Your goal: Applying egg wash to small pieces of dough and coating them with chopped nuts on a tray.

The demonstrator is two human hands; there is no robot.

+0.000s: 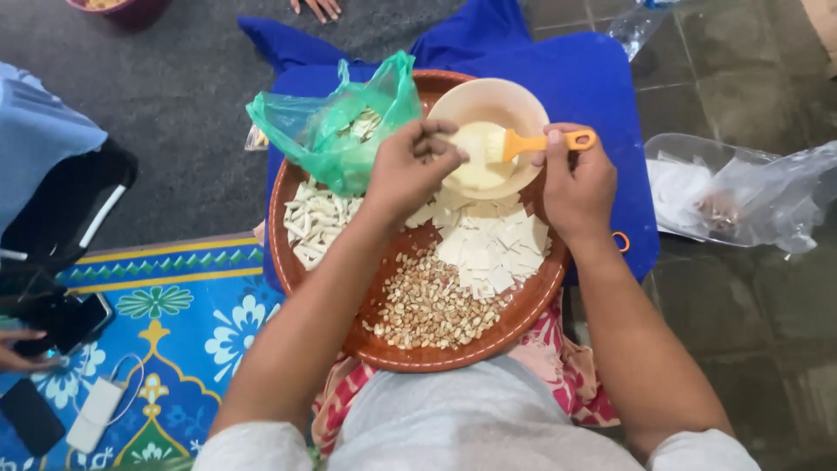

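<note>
1. Phones lie at the lower left of the frame: a dark phone (74, 321) near another person's hand (19, 349) at the left edge, and a white power bank (96, 413) with its cable on the blue patterned mat (187, 305).
2. Left of centre, a green plastic bag (336, 131) sits on the upper left rim of the round brown tray (288, 262); pale strips show inside it.
3. More rolled strips (316, 218) lie in a heap on the left part of the tray, just below the bag.
4. The left hand (410, 166) is at the centre of the frame, fingers curled together over the near edge of the bowl, pinching something small; what it grips I cannot tell.
5. Peanuts (432, 305) fill the lower middle of the tray.
6. The cream bowl (488, 105) stands on the upper part of the tray and holds pale paste.
7. White square sheets (493, 244) are stacked just below the bowl, right of the peanuts.
8. The right hand (575, 183) is closed around an orange brush (545, 141), whose head rests in the paste.
9. A blue cloth (602, 78) lies under the tray.
10. At the right edge, a clear plastic bag (750, 192) rests on the dark tiled floor (758, 323).
</note>
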